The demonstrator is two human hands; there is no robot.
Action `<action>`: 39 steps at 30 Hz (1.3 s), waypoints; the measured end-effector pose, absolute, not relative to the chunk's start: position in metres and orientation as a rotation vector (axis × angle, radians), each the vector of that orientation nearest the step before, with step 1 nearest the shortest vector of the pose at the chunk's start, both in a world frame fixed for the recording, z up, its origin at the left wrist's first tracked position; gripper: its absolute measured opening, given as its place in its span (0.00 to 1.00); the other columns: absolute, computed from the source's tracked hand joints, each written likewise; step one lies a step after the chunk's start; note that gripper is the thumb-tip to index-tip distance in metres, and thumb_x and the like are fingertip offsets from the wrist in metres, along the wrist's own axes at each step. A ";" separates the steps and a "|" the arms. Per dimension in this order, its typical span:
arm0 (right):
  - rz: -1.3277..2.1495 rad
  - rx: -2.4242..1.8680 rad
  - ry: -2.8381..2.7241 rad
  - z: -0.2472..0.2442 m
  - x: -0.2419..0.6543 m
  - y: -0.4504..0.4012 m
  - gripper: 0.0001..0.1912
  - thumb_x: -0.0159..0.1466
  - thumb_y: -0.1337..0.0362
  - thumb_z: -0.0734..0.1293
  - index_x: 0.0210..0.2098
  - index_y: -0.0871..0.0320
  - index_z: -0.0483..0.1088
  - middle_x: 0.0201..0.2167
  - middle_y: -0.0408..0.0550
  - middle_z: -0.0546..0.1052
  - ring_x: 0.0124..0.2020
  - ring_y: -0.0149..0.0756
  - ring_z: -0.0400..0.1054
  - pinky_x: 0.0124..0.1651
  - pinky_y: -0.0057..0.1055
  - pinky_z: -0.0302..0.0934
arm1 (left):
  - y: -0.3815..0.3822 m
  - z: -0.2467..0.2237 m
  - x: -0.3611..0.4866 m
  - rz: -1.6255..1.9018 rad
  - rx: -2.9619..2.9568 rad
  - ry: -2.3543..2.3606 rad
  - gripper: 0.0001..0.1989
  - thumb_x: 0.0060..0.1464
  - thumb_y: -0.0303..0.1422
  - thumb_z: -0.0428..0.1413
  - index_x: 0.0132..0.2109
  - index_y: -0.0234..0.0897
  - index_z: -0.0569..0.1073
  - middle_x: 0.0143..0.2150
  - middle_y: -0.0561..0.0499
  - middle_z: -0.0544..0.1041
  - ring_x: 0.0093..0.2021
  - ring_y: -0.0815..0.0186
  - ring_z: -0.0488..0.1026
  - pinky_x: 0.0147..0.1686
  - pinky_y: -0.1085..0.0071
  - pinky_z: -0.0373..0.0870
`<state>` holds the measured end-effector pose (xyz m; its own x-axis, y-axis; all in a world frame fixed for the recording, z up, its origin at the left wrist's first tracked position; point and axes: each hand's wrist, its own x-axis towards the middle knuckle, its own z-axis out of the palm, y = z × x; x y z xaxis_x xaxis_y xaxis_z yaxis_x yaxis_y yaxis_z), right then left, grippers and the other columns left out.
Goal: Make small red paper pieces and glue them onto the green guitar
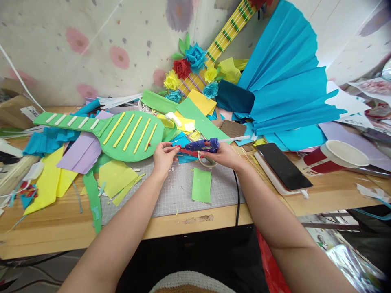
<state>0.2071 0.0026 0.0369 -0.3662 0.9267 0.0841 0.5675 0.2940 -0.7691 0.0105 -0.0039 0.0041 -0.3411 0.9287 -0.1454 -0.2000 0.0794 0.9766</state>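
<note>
My right hand (pixel 224 155) is wrapped round a dark blue glue gun (pixel 201 145), which points left with a white glue stick (pixel 236 138) out of its back end. My left hand (pixel 165 156) is closed in a pinch at the nozzle, on a small red piece (pixel 178 148) partly hidden by the fingers. Below the gun a red strip and a pale ring-shaped thing (pixel 207 161) show; I cannot tell what the ring belongs to. A green rectangle of paper (pixel 201 185) lies on the grey cutting mat (pixel 174 203) between my forearms.
Left of my hands lies a green guitar-shaped cutout (pixel 134 136) with yellow and white strips. Behind stands a yellow guitar neck (pixel 229 34) with paper flowers, beside a pleated blue sheet (pixel 284 77). A phone (pixel 284 166) and paper cup (pixel 332 156) are at right.
</note>
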 end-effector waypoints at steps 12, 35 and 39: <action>0.890 -1.269 -2.044 0.032 0.209 0.006 0.22 0.54 0.49 0.66 0.41 0.56 0.73 0.40 0.45 0.77 0.41 0.41 0.70 0.40 0.33 0.64 | -0.005 0.004 0.010 1.440 0.811 1.377 0.17 0.37 0.26 0.61 0.36 0.35 0.64 0.28 0.53 0.75 0.24 0.71 0.72 0.18 0.78 0.64; 0.908 -1.246 -2.004 0.032 0.208 0.005 0.21 0.54 0.51 0.67 0.41 0.58 0.74 0.39 0.46 0.78 0.40 0.41 0.71 0.40 0.33 0.65 | -0.007 0.008 0.011 1.410 0.806 1.414 0.18 0.36 0.27 0.62 0.35 0.35 0.63 0.28 0.52 0.75 0.25 0.67 0.73 0.18 0.76 0.64; 0.921 -1.223 -1.999 0.030 0.209 0.007 0.21 0.54 0.51 0.67 0.41 0.58 0.73 0.40 0.46 0.77 0.41 0.41 0.70 0.41 0.33 0.64 | -0.007 0.007 0.011 1.408 0.820 1.409 0.18 0.35 0.28 0.62 0.35 0.35 0.64 0.28 0.51 0.75 0.26 0.66 0.74 0.18 0.76 0.64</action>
<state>0.2088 0.0066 0.0301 -0.3846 0.9122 0.1415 0.4850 0.3301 -0.8098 0.0113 -0.0065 0.0067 -0.3259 0.9317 -0.1602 -0.1593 0.1129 0.9808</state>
